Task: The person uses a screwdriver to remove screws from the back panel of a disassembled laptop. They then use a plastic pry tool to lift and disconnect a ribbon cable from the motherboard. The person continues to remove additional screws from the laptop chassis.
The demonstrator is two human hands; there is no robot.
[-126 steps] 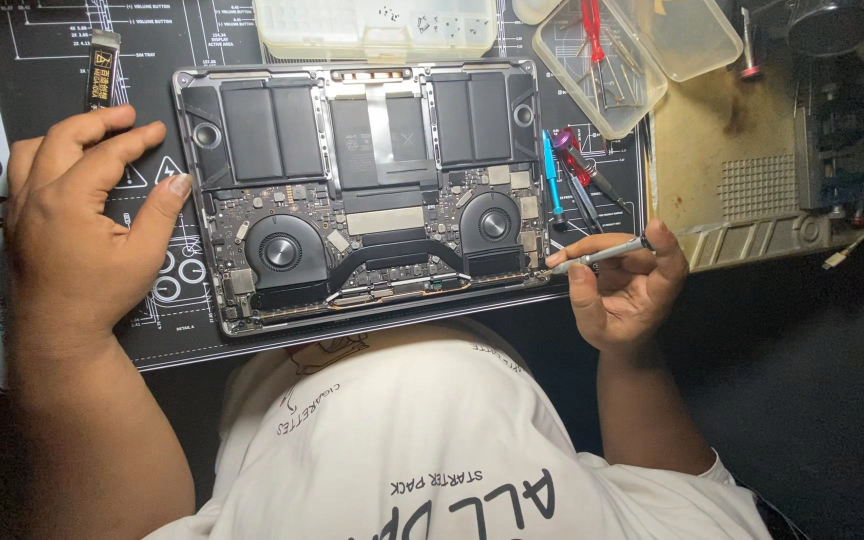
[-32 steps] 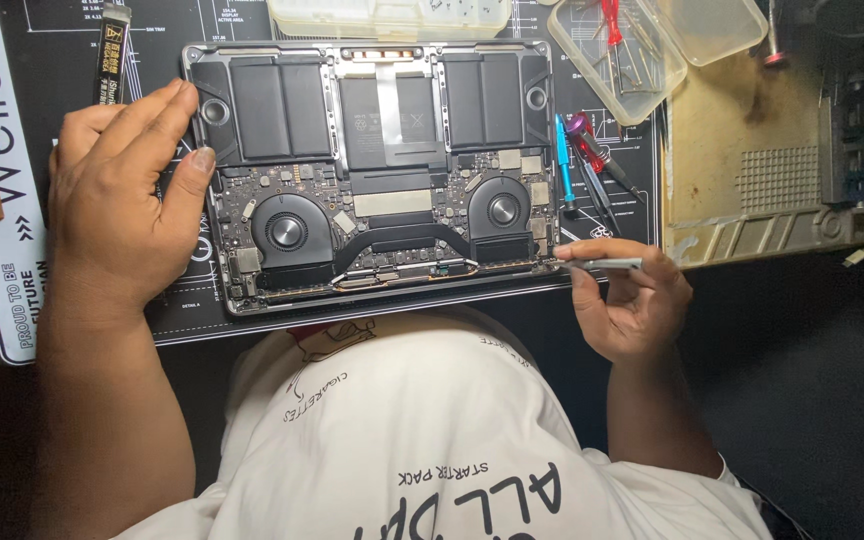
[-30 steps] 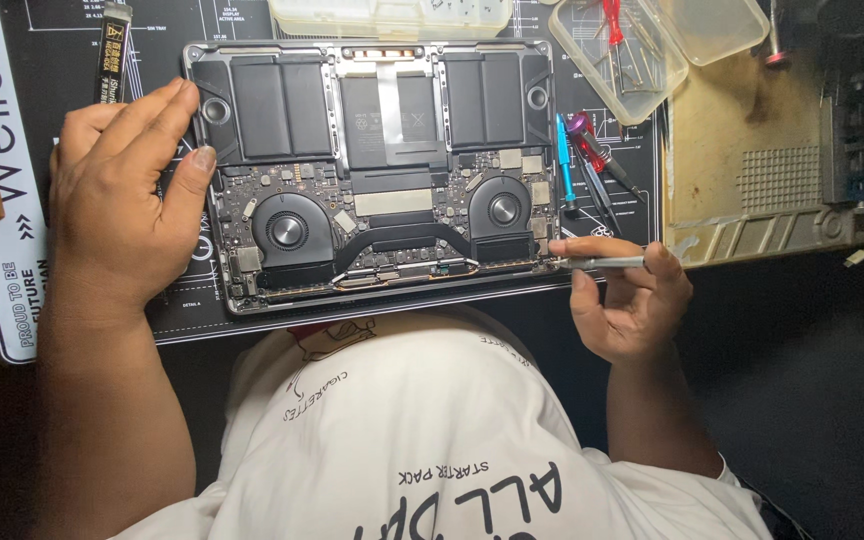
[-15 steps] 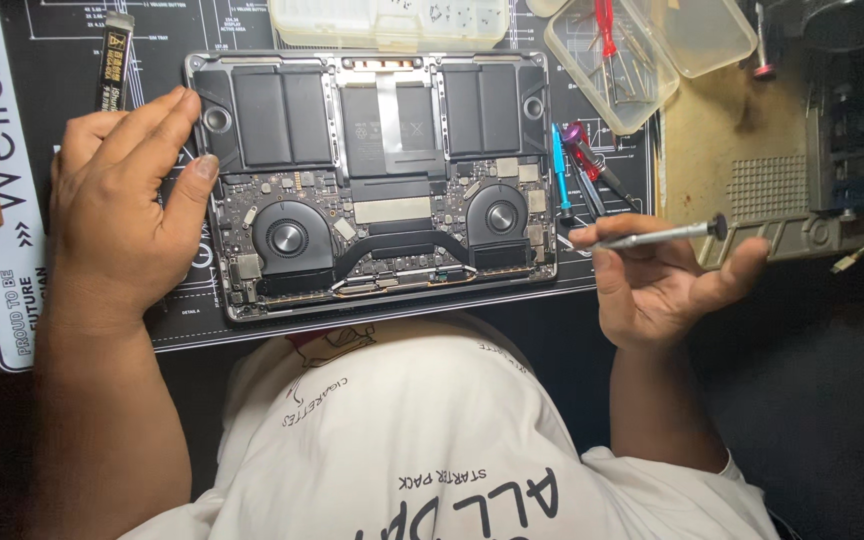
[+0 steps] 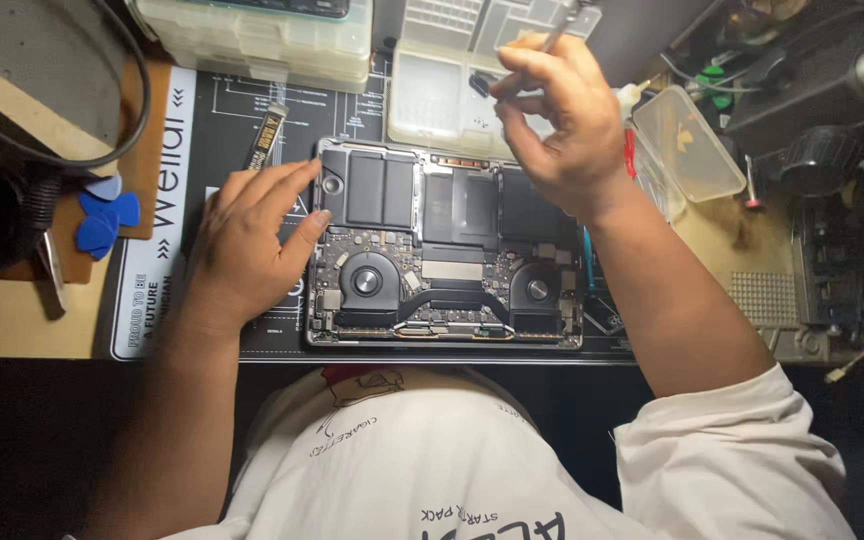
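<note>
On the black work mat (image 5: pixel 242 110) at the middle of the bench, an opened laptop (image 5: pixel 447 245) is laid with its back cover off, so that two round fans, dark battery cells and the circuit board are exposed. The left hand (image 5: pixel 252 240) is spread flat, its grip wide and empty, with the palm on the mat and the fingertips resting on the laptop's left edge near the upper corner. The right hand (image 5: pixel 557 115) is raised above the laptop's far right corner; its grip is narrow, thumb and fingers pinched around a thin metal tool (image 5: pixel 550 40) that is pointed away over a pale compartment tray (image 5: pixel 442 95). That tray is set just beyond the laptop's far edge, with a stack of clear lidded boxes (image 5: pixel 267 35) to its left. A small clear container (image 5: pixel 687 145) is seen just right of the right wrist. Blue picks (image 5: pixel 102 215) are laid well left of the mat. Open room is found on the mat left of the laptop; the right side is crowded with gear.
</note>
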